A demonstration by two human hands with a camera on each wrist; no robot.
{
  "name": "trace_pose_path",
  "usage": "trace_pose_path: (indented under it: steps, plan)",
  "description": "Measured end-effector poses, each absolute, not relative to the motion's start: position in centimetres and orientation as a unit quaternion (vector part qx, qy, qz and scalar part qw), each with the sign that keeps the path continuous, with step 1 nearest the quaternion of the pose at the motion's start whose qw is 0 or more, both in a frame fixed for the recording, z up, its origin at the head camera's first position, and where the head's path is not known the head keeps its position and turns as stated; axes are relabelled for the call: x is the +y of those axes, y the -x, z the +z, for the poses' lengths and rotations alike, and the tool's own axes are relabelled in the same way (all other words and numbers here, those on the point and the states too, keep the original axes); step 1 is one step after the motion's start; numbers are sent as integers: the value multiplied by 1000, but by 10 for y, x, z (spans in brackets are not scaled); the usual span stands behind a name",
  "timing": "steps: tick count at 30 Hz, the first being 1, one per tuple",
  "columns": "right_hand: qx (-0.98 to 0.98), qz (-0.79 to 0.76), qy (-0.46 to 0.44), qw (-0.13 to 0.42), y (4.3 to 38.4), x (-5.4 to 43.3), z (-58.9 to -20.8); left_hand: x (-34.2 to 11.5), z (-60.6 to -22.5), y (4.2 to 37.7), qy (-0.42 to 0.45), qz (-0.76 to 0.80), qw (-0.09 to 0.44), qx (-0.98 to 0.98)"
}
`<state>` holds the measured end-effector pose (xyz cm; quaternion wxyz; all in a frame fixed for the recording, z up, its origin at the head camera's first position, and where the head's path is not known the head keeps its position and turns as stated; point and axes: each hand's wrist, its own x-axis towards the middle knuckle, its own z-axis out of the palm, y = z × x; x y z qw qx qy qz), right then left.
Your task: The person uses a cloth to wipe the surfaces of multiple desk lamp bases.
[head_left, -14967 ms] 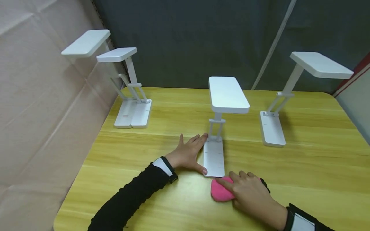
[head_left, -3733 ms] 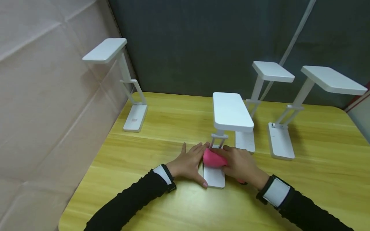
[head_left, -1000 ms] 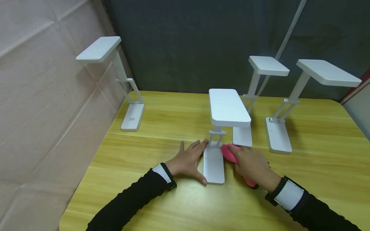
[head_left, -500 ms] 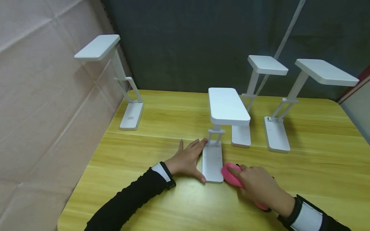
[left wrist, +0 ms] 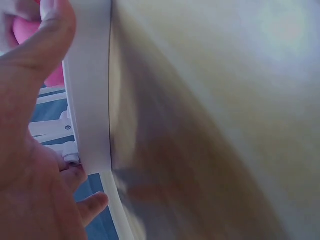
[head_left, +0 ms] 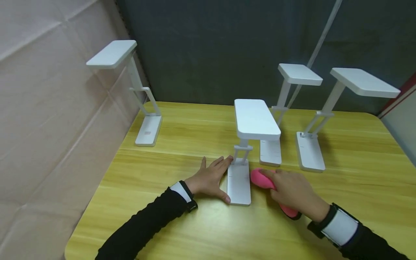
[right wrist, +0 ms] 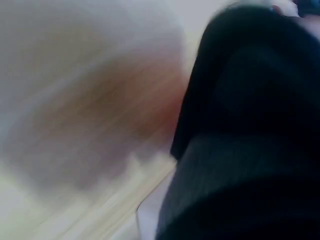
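A white desk lamp stands in front of me, its flat head raised over the hinged stem. My left hand lies along the left side of its base, fingers spread and straight. The thumb is at the front corner and the fingertips are near the hinge; the left wrist view shows the thumb against the base edge. To the right of the base, my right hand grips a pink cloth with black edging, the forefinger along its top. Dark material fills much of the right wrist view.
Two more white lamps, a nearer-the-middle lamp and a far-right lamp, stand behind and right. Another lamp stands at the back left beside a pale fabric wall. A dark curtain hangs behind the wooden table.
One lamp has gone from the back left to the back right. The cloth was on the base, then moved along its right side toward me, and now sits slightly farther back. Left hand stays put.
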<state>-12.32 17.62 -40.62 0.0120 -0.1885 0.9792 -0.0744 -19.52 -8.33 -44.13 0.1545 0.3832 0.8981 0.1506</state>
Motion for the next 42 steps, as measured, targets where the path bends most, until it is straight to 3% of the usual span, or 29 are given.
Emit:
trace_pose_path:
  steps: [9, 23, 27, 31, 34, 37, 42]
  plan:
    - [977, 16, 200, -74, 123, 149, -420, -79, -439, 198, -381, 134, 165, 900]
    - [973, -24, 223, 57, 66, 146, -410, -82, -432, 202, -379, 86, 186, 902]
    - [953, -58, 291, 64, 61, 145, -402, -81, -430, 202, -386, 87, 185, 900]
    - [912, -62, 406, 15, 66, 126, -407, -80, -431, 201, -383, 82, 181, 902]
    - [895, -42, 443, -35, 71, 111, -421, -79, -433, 200, -382, 84, 181, 903]
    - [904, -31, 422, -59, 73, 105, -433, -78, -435, 199, -384, 92, 183, 901]
    - [933, -31, 356, -45, 71, 111, -436, -81, -436, 201, -375, 103, 185, 902]
